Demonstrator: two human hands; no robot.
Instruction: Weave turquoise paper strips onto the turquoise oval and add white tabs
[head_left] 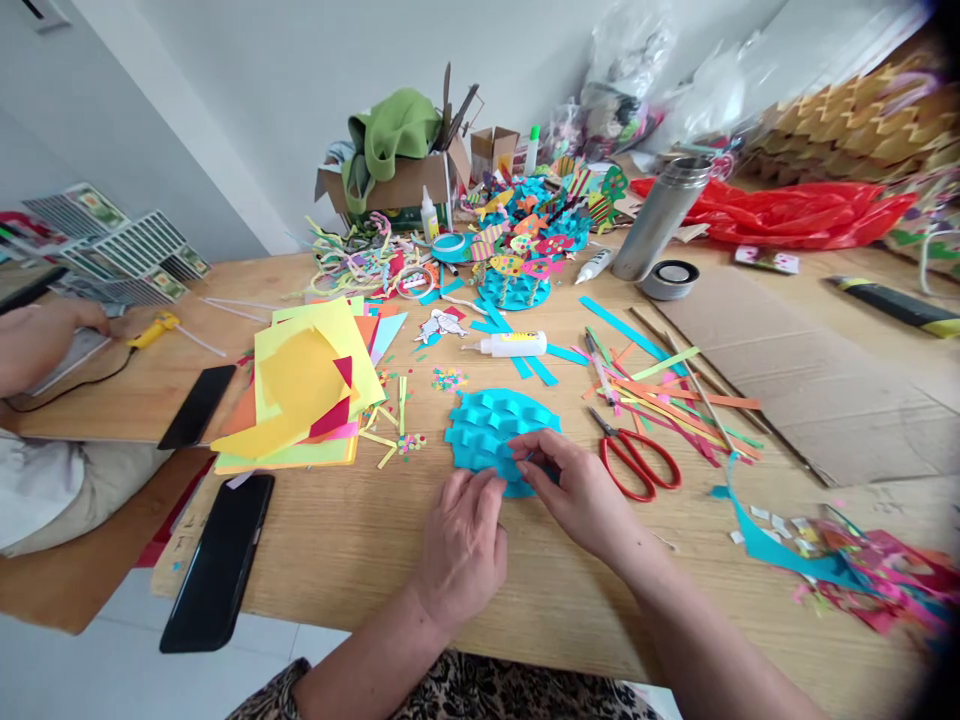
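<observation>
A turquoise paper piece with rows of raised, scale-like folds [491, 415] lies on the wooden counter [360, 550], just in front of the person, with both hands on it. The left hand [465, 540] comes in from 7 o'clock, its fingers bent close together and resting on the piece's near edge; whether they grip it, I cannot tell. The right hand [574, 490] reaches in from 4 o'clock, thumb and index fingertips drawn almost together over the piece's right part; whether a fold is pinched between them is too small to tell

Counting from the turquoise piece, a white glue bottle [517, 345] lies at 12 o'clock, with decorated paper fish [525, 250] farther off that way. Red-handled scissors [634, 460] lie near the right hand at 3 o'clock, and loose coloured paper strips [667, 392] at 2 o'clock. A stack of coloured paper sheets [300, 375] sits at 9 o'clock, a black smartphone [217, 570] at 8 o'clock, and a steel thermos [660, 225] at 1 o'clock
</observation>
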